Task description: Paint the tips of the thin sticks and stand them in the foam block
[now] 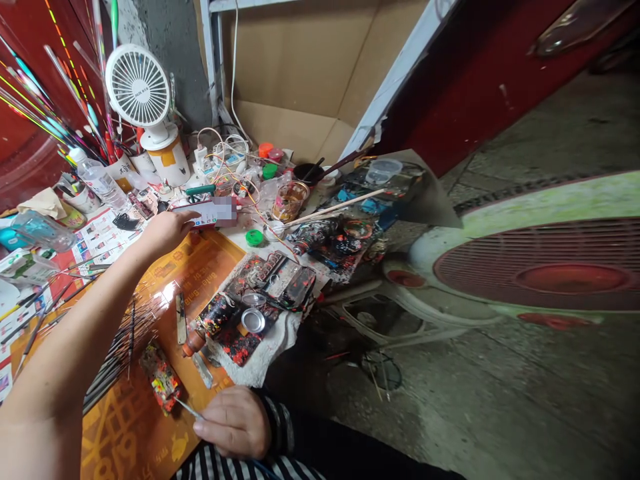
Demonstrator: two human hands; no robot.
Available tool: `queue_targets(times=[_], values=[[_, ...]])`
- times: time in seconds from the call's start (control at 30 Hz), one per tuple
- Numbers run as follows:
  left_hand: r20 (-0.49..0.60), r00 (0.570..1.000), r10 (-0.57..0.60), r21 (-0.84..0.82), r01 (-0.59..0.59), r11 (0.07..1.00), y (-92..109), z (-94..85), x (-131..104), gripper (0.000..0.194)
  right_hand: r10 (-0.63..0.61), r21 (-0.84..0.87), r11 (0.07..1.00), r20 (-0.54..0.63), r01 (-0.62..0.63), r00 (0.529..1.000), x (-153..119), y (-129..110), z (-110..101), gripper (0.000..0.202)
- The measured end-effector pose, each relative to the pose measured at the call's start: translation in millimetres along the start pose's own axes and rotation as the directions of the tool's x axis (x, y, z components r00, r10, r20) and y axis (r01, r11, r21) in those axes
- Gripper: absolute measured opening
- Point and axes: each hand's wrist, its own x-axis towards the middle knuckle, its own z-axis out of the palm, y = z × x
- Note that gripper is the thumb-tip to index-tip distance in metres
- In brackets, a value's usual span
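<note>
My left hand (169, 233) reaches across the table, its index finger stretched to the lit screen of a phone (216, 212) lying at the back. Nothing shows in that hand. Low in the view, my right hand (237, 421) is closed around a thin grey rod (189, 407); I cannot make out its exact kind. The rod's far end is beside a small block smeared with paint (161, 379). A bundle of thin dark sticks (117, 350) lies left of that block, partly behind my left forearm.
Paint-caked bottles (217, 313) and a small round tin (253, 321) crowd the table's right side. A white desk fan (139, 87) stands at the back, near upright fishing floats (60, 87). On the right is a large floor fan (540, 267).
</note>
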Motion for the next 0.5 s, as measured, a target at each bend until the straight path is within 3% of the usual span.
queue_targets(times=[0.27, 0.5], values=[[0.003, 1.0, 0.001, 0.022, -0.002, 1.0, -0.8, 1.7, 0.8, 0.043, -0.003, -0.013, 1.0, 0.01, 0.003, 1.0, -5.2, 1.2, 2.4, 0.019], [0.067, 0.998, -0.006, 0.035, 0.004, 0.999, 5.6, 3.7, 1.9, 0.044, -0.003, -0.007, 1.0, 0.01, 0.003, 1.0, -0.8, 1.1, -0.8, 0.028]])
